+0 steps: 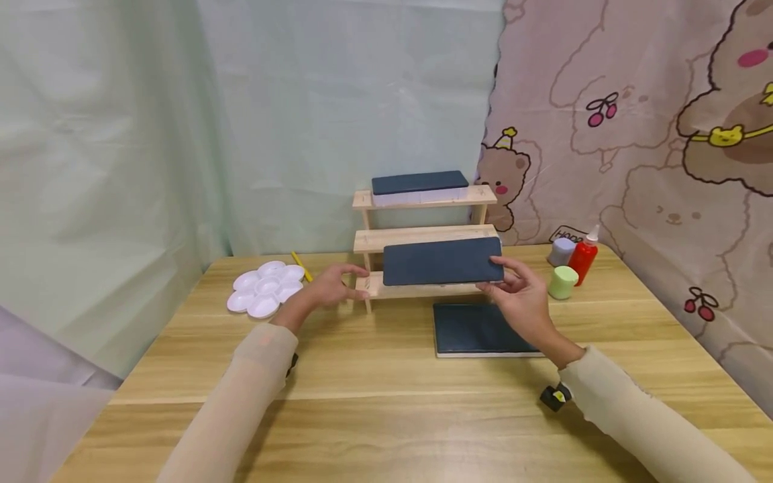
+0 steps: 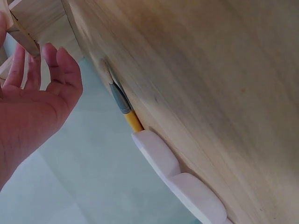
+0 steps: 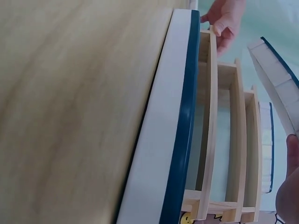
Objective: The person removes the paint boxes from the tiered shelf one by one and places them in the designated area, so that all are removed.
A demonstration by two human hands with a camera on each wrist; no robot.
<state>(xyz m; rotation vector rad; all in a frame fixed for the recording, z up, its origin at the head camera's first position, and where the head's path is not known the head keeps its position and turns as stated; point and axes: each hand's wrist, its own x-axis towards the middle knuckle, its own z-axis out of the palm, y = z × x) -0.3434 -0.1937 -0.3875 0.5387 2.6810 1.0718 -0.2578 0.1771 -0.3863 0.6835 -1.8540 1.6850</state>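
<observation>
Tabletop (image 1: pixel 362 402): three-tier wooden rack (image 1: pixel 417 236) near back edge. Larger dark-topped box (image 1: pixel 471 329) flat before rack's right end, partly behind right wrist. Dark-topped case (image 1: pixel 443 261) raised before lower tiers, clear of rack (white sides), pinched at right end between thumb and fingers of right hand (image 1: pixel 524 302). Second case (image 1: pixel 419 182) on top tier. Left hand (image 1: pixel 329 287) gripping lowest tier's left end, thumb opposite fingers. White flower-shaped palette (image 1: pixel 266 288) toward back left corner; red bottle (image 1: pixel 583 260), green jar (image 1: pixel 563 283), lavender jar (image 1: pixel 561 251) toward back right; yellow brush (image 1: pixel 302 266) beside palette.
</observation>
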